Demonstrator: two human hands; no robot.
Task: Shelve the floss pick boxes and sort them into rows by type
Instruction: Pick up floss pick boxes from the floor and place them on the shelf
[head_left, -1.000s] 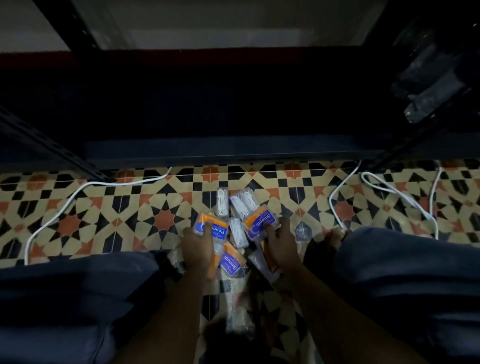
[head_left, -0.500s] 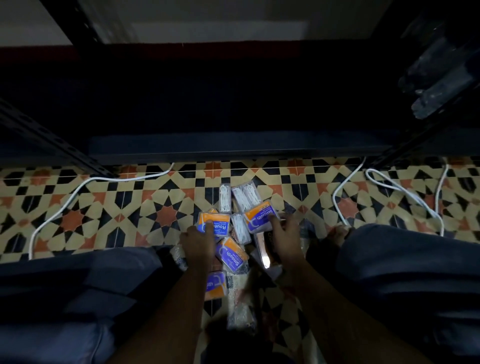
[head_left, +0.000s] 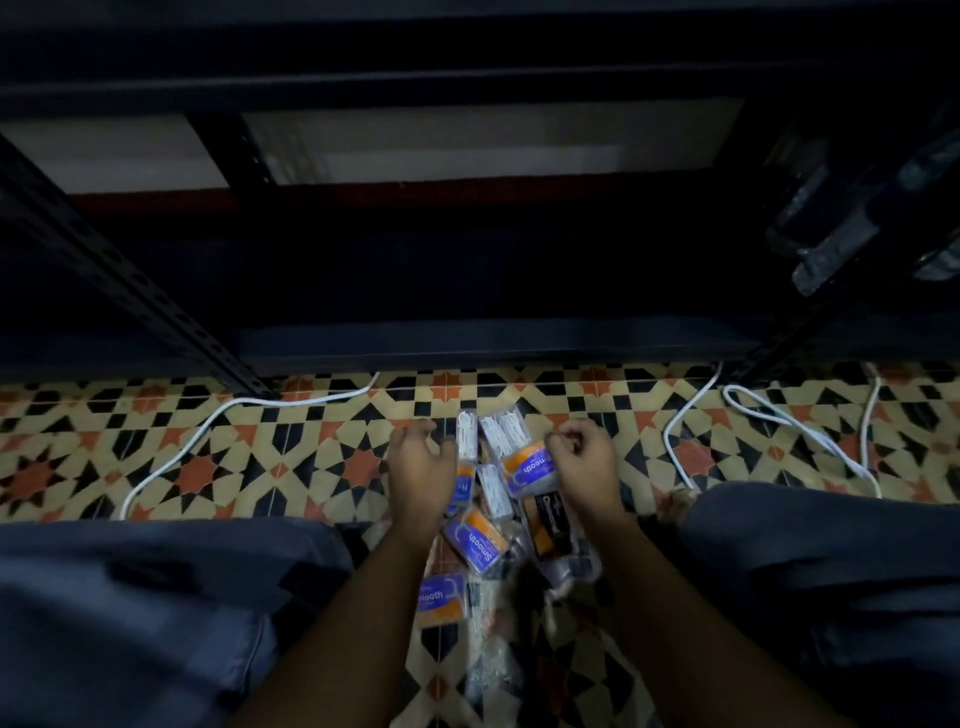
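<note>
On the floor (head_left: 208, 467) our floss boxes (head_left: 475, 538) show white picks; left hand (head_left: 418, 470) half-open, right hand (head_left: 584, 465) curled, both empty.

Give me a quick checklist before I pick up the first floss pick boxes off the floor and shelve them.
1. Floss pick boxes within reach, piled between the knees: ok.
2. Left hand free: ok, fingers curled over the pile.
3. Right hand free: cannot tell, fingers curled at a box's edge.
4. Bottom shelf has room: cannot tell, too dark.
5. Boxes sorted by type: not ok, mixed.
6. White cables clear of the pile: ok.
</note>
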